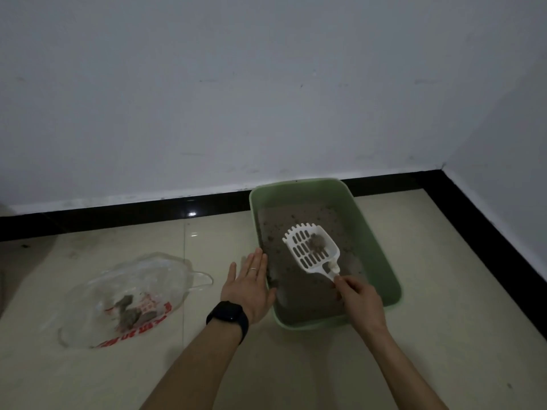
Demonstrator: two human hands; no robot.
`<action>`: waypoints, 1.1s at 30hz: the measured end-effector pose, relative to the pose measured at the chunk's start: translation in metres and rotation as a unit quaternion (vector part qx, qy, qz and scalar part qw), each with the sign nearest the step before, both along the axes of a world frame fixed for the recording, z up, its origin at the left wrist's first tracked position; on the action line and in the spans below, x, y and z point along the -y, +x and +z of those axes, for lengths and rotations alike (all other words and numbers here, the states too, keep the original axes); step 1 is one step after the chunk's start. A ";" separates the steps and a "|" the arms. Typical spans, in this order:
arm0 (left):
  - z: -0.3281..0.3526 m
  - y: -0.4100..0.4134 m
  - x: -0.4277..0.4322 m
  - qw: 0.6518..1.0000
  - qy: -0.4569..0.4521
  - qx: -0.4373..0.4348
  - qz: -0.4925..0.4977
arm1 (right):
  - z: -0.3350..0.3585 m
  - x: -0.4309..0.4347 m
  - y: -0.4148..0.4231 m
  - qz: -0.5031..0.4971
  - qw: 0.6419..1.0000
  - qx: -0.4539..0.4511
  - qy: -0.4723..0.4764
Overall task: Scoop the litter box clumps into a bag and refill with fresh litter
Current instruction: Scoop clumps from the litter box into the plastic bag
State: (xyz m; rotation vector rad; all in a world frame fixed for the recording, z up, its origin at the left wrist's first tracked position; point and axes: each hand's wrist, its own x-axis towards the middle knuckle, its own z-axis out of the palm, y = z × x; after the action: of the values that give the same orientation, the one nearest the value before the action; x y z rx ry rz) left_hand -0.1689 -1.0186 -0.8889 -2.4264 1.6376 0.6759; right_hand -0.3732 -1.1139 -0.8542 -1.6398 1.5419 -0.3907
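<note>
The room is dim, so small things are hard to see.

In the lower left of the frame a clear bag [127, 300] lies open on the floor [444, 335]. It has red writing on it, too blurry to read. A few gray clumps [130, 310] sit inside it, seen through the plastic.

Near the middle is the left hand [251, 287]. It is flat with straight fingers and holds nothing. It is right beside the left wall of the box, and its thumb is by the rim. I cannot tell if it touches the box. There is a ring [252, 269] on one finger and a dark watch [229, 316] on the wrist.

Right of the middle a green box [296, 195] stands on the floor, close to the black strip [118, 220] at the bottom of the wall [266, 84]. Gray litter [299, 294] with dark specks covers its bottom. The left hand hides a bit of its left rim.

A white scoop [310, 247] with slots is above the litter inside the box. One gray clump [318, 244] lies on it. How high it is off the litter is hard to tell.

The right hand [358, 297] has its fingers curled around the scoop's handle. The end of the handle is hidden in the hand. The hand also hides part of the box's near side.

Both arms are cut off at the bottom edge.
</note>
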 end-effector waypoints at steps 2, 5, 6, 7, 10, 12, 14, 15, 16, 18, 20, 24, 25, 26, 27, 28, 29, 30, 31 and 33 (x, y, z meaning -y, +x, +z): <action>0.002 0.002 -0.002 1.000 -0.011 -0.021 0.003 | 0.002 -0.004 0.000 0.005 1.000 -0.009 -0.005; 0.006 0.012 -0.013 0.998 -0.035 -0.044 0.009 | 0.007 -0.011 0.003 0.011 1.000 -0.012 -0.017; 0.008 0.019 -0.018 0.998 -0.038 -0.046 0.015 | 0.009 -0.014 0.005 0.017 1.000 -0.013 -0.021; 0.008 0.027 -0.025 0.998 -0.037 -0.045 0.025 | 0.012 -0.017 0.007 0.023 0.999 -0.013 -0.025; 0.010 0.058 -0.051 0.998 -0.015 -0.011 0.053 | 0.018 -0.029 0.020 0.051 0.998 0.001 -0.033; 0.011 0.081 -0.071 0.997 -0.004 0.006 0.079 | 0.022 -0.040 0.034 0.079 0.996 0.005 -0.033; 0.014 0.102 -0.094 0.994 0.003 0.014 0.109 | 0.022 -0.051 0.051 0.108 0.993 -0.001 -0.036; 0.015 0.111 -0.106 0.992 0.010 0.016 0.123 | 0.021 -0.056 0.060 0.122 0.992 -0.005 -0.041; 0.016 0.119 -0.118 0.991 0.017 0.016 0.135 | 0.020 -0.062 0.070 0.133 0.990 -0.007 -0.046; 0.015 0.133 -0.140 0.987 0.026 0.017 0.157 | 0.016 -0.074 0.087 0.149 0.987 -0.009 -0.051; 0.013 0.145 -0.162 0.983 0.029 0.016 0.182 | 0.014 -0.085 0.104 0.157 0.986 -0.010 -0.051; 0.009 0.168 -0.201 0.972 0.040 0.018 0.231 | 0.008 -0.103 0.131 0.148 0.989 0.019 -0.020; 0.008 0.174 -0.209 0.970 0.046 0.020 0.239 | 0.006 -0.107 0.136 0.150 0.988 0.031 -0.009; 0.007 0.179 -0.216 0.968 0.049 0.019 0.247 | 0.004 -0.110 0.142 0.154 0.987 0.043 0.002; 0.005 0.184 -0.223 0.965 0.051 0.019 0.255 | 0.003 -0.114 0.149 0.159 0.986 0.055 0.011; 0.003 0.189 -0.229 0.963 0.051 0.020 0.264 | 0.000 -0.118 0.156 0.164 0.984 0.065 0.019; 0.001 0.193 -0.235 0.960 0.051 0.023 0.274 | -0.002 -0.123 0.164 0.171 0.982 0.073 0.026; -0.001 0.196 -0.240 0.958 0.050 0.026 0.282 | -0.004 -0.128 0.172 0.180 0.980 0.077 0.031; -0.002 0.199 -0.246 0.955 0.049 0.028 0.291 | -0.007 -0.134 0.181 0.191 0.978 0.076 0.035; -0.006 0.205 -0.254 0.950 0.041 0.021 0.308 | -0.015 -0.145 0.196 0.217 0.973 0.062 0.041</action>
State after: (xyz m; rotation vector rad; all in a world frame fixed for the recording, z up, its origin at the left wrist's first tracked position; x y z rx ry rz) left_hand 0.0360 -0.7645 -0.8947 -2.8647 0.7887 0.7354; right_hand -0.1776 -0.9688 -0.8689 -1.7930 1.0540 -0.1853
